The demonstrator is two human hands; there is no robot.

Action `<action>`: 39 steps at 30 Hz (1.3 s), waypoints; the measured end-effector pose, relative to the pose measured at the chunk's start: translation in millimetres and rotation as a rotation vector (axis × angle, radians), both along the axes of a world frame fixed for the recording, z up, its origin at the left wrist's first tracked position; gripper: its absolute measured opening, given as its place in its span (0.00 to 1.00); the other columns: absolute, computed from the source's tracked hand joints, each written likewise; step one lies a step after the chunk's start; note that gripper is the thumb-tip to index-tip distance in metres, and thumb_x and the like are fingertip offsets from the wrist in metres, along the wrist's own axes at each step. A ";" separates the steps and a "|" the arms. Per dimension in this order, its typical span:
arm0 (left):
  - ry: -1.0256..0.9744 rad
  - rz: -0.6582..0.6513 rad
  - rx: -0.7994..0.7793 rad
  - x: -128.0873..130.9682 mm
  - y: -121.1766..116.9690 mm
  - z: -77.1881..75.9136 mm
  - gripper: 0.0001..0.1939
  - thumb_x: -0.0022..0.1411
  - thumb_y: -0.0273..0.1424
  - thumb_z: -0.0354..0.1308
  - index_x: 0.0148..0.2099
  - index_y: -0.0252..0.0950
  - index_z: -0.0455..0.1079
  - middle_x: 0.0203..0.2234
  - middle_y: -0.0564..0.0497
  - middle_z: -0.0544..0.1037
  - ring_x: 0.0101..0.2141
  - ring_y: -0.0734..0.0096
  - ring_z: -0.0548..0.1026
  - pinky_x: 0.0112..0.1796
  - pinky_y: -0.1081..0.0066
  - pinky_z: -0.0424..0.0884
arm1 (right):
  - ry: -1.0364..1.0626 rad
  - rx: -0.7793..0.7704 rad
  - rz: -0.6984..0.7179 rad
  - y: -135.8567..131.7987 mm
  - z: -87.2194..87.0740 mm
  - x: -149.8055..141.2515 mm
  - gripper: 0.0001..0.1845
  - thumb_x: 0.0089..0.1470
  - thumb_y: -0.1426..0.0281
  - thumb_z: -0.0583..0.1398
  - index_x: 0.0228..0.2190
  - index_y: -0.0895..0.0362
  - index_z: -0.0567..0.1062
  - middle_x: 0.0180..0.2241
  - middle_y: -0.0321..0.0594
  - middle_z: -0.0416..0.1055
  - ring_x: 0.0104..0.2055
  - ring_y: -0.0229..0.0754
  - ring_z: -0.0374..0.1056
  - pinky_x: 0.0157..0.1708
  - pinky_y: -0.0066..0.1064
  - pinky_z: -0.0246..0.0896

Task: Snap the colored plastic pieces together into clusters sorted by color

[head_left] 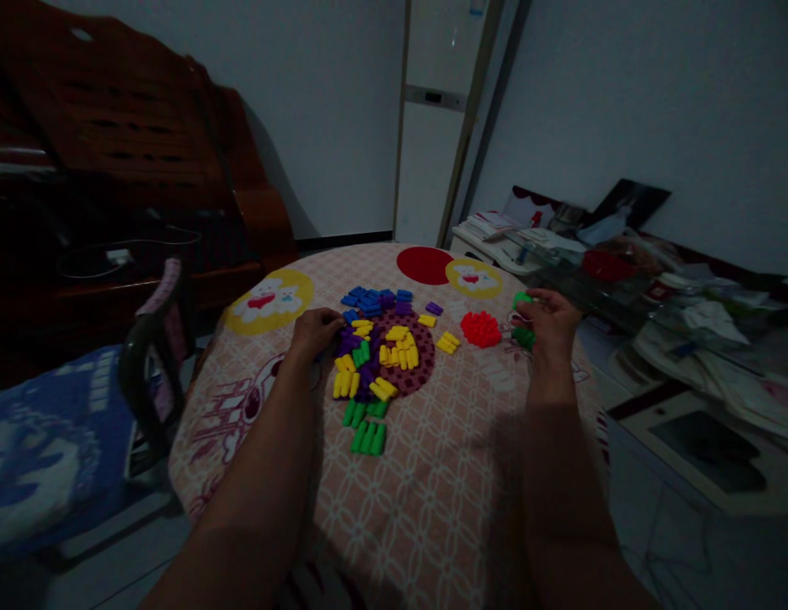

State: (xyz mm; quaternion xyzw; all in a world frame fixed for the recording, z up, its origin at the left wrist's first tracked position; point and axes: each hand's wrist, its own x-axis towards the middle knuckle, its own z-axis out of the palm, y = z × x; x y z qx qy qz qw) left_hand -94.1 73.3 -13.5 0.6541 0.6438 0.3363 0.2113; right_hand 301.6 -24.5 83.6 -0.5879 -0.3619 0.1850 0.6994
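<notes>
My right hand (552, 320) is at the table's right side, its fingers closed round a small green plastic block (522, 298). Just below it, more green blocks (524, 337) lie partly behind the hand. My left hand (313, 335) is curled at the left edge of the block pile, its fingertips by blue (350, 316) and purple blocks (346, 342). Whatever those fingers pinch is hidden. Beside it lie yellow blocks (400, 349), several in joined rows, and green rows (369, 438) nearer to me. A red cluster (481, 329) sits left of my right hand.
The round table (432, 483) has a pink patterned cloth. A chair with a blue cushion (57, 440) stands at the left, before a wooden bench (127, 127). To the right is a low glass table (623, 280) cluttered with papers and bags. A tall white cabinet-like unit (429, 161) stands behind.
</notes>
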 end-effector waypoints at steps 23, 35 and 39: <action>0.014 0.028 -0.015 -0.7 2.6 -4.1 0.16 0.53 0.37 0.59 0.41 0.37 0.81 0.35 0.45 0.85 0.38 0.57 0.81 0.42 0.67 0.73 | -0.729 -0.768 -0.421 -10.4 -67.5 98.6 0.22 0.52 0.73 0.53 0.40 0.71 0.83 0.36 0.61 0.79 0.39 0.51 0.73 0.40 0.34 0.64; 0.009 0.007 0.019 -0.1 0.8 -3.2 0.14 0.53 0.35 0.59 0.39 0.35 0.81 0.36 0.45 0.84 0.38 0.58 0.80 0.41 0.66 0.72 | -0.712 -0.715 -0.479 -12.3 -59.6 95.5 0.22 0.49 0.76 0.53 0.40 0.67 0.83 0.38 0.61 0.79 0.44 0.54 0.74 0.46 0.41 0.65; 0.021 0.018 -0.001 2.2 -1.5 -2.9 0.15 0.55 0.34 0.58 0.41 0.35 0.81 0.37 0.44 0.84 0.38 0.61 0.80 0.41 0.68 0.72 | -0.752 -0.445 -0.507 -2.8 -35.0 82.3 0.20 0.49 0.72 0.55 0.40 0.65 0.82 0.37 0.57 0.79 0.41 0.56 0.74 0.45 0.45 0.66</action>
